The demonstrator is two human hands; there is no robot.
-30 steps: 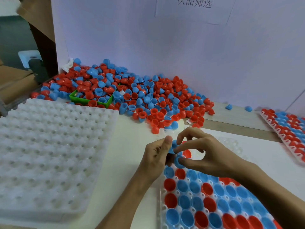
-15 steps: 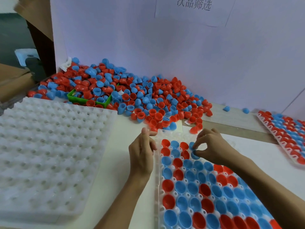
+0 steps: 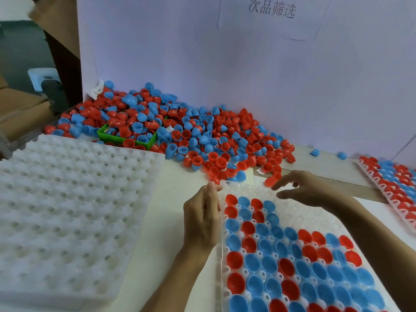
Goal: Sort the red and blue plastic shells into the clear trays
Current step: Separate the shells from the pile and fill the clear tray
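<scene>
Red and blue shells (image 3: 258, 235) filling tray (image 3: 299, 210); right hand (image 3: 308, 188) loose, empty, nearing pile (image 3: 202, 136); left hand (image 3: 202, 219) relaxed, steadying tray edge.

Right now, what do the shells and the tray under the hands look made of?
Shells in the pile: apparently thin moulded plastic, opaque red or blue, smooth with a slight sheen. Tray: probably thin formed clear plastic, since the pale surface shows through its glossy empty cups.
</scene>
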